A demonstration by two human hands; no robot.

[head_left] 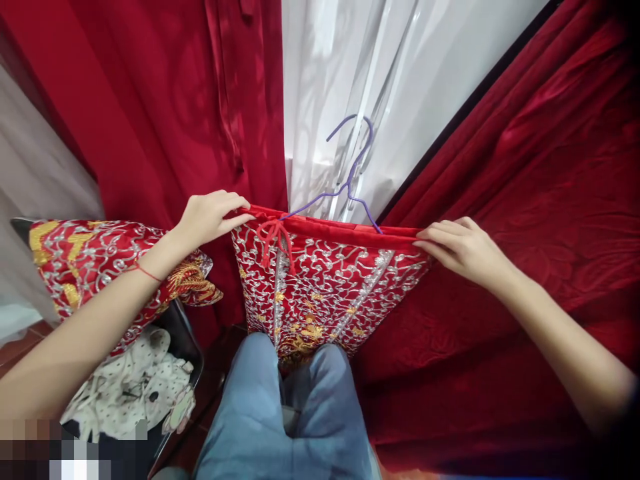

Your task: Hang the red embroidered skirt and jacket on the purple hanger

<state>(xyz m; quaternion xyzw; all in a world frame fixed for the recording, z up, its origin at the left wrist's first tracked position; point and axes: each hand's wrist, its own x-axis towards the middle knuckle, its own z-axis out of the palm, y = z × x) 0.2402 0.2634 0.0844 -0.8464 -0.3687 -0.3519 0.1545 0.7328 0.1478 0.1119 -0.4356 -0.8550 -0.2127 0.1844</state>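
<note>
A red skirt [310,287] with silver and gold embroidery hangs in front of my knees, its plain red waistband stretched wide. My left hand [213,217] pinches the left end of that waistband, close to a tied red cord bow [274,239]. At the opposite end, my right hand [457,245] grips the waistband between thumb and fingers. A purple wire hanger [349,180] rises from inside the waist, its hook uppermost; its lower part is hidden by the cloth. Neither hand touches the hanger's visible part.
To the left, another red embroidered garment [100,260] drapes over a dark chair [193,340], with a white dotted cloth bag [130,387] on the seat. Red curtains [165,100] and a dark red patterned cloth [545,220] flank white drapery [320,80].
</note>
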